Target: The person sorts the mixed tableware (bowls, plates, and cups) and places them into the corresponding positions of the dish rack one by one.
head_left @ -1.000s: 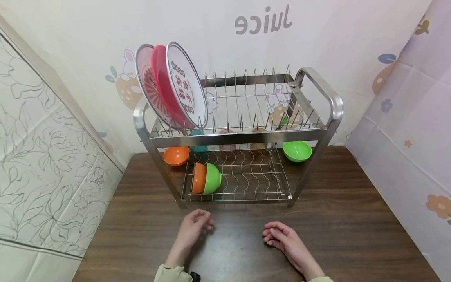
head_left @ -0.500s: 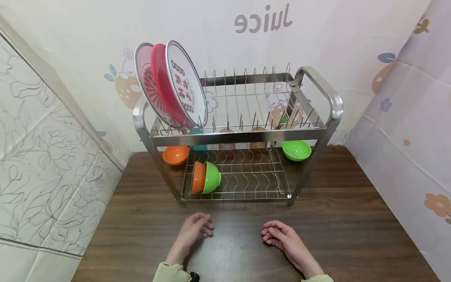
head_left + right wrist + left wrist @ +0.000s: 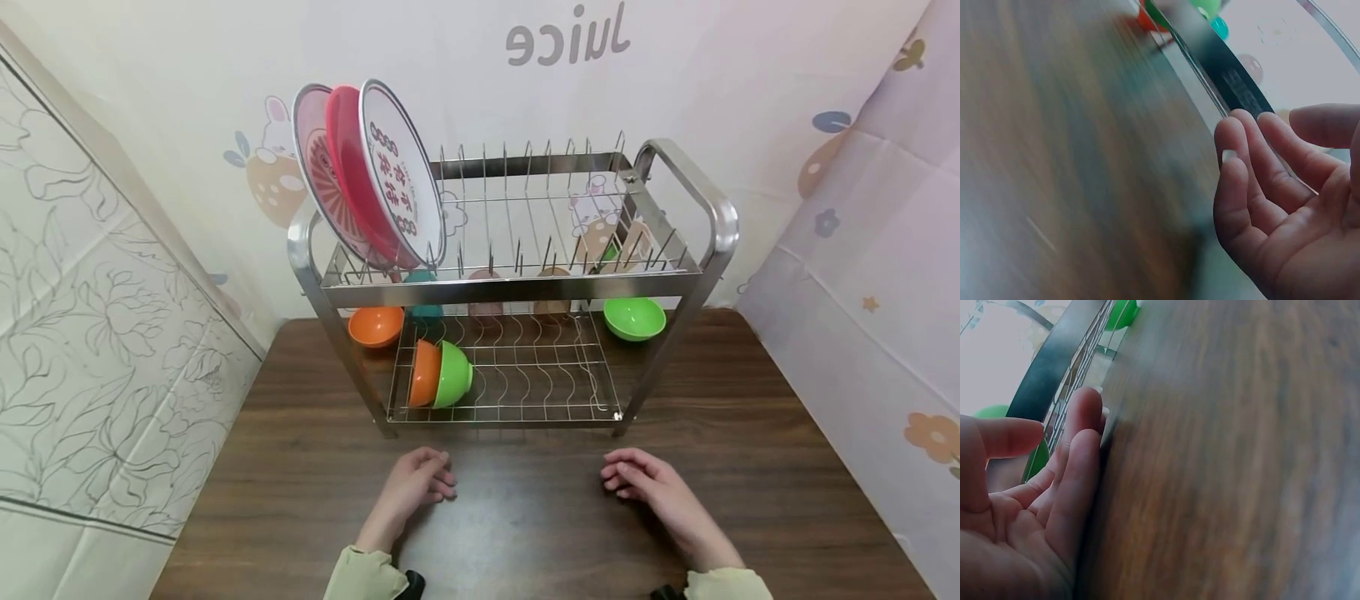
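Observation:
My left hand (image 3: 417, 483) rests on the wooden table in front of the rack's left leg, its fingers loosely curled with nothing in them. To the right, my right hand (image 3: 651, 485) is near the rack's right leg, also loosely curled and holding nothing. A metal two-tier dish rack (image 3: 510, 290) stands behind both hands. On its lower tier, an orange bowl (image 3: 424, 373) and a green bowl (image 3: 453, 375) stand on edge, side by side at the left. Three plates lean in the upper tier's left end, the front one a white plate (image 3: 405, 175) with red writing.
Behind the rack's left side sits another orange bowl (image 3: 376, 326); another green bowl (image 3: 634, 319) is at the right. A teal cup (image 3: 425, 308), a pinkish cup (image 3: 486, 307) and a brownish cup (image 3: 552, 307) show through the wires. Printed cloth (image 3: 847, 275) hangs around the table.
My right hand has moved to the right and slightly toward the rack. The left hand stays where it was. The head view has shifted a little; the dishes have not moved.

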Demonstrator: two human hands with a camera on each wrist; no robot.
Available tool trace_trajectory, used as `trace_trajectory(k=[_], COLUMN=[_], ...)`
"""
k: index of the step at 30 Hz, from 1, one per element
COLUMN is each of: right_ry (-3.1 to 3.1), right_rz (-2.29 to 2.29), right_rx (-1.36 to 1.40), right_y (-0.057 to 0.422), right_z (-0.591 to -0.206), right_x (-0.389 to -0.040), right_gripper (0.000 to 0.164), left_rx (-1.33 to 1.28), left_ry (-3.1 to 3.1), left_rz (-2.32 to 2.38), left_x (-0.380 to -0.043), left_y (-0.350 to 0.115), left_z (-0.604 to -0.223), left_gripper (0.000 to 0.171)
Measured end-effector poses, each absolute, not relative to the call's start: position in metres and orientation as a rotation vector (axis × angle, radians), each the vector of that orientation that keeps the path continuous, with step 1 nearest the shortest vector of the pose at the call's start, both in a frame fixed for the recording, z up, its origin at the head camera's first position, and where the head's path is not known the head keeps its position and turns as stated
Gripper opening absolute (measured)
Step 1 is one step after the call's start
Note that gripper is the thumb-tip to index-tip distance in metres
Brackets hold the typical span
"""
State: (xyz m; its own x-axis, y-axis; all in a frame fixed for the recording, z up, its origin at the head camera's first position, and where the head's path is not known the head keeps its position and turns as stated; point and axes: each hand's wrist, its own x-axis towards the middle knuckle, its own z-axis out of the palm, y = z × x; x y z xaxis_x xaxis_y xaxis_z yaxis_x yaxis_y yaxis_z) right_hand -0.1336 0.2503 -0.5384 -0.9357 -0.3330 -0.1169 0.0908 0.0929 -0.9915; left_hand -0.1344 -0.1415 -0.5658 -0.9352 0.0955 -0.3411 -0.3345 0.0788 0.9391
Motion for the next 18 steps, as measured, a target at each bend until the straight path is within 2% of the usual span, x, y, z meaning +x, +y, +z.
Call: trace_trajectory(k=[10, 18], right_ry=[2.332, 2.526], right_rz=[-1.758, -1.536], right_rx=[-0.132, -0.202], right_y=[0.307, 0.324], right_z=[-0.521, -0.502], right_x=[-0.172, -0.204], right_gripper=[0.036, 0.036], left_rx=[-0.236, -0.225], left_ry=[2.045, 2.033], left_rz=[1.904, 1.922], left_x=[-0.136, -0.134], left_y=[-0.144, -0.142], left_z=[-0.565, -0.564], left_gripper=[0.037, 0.036])
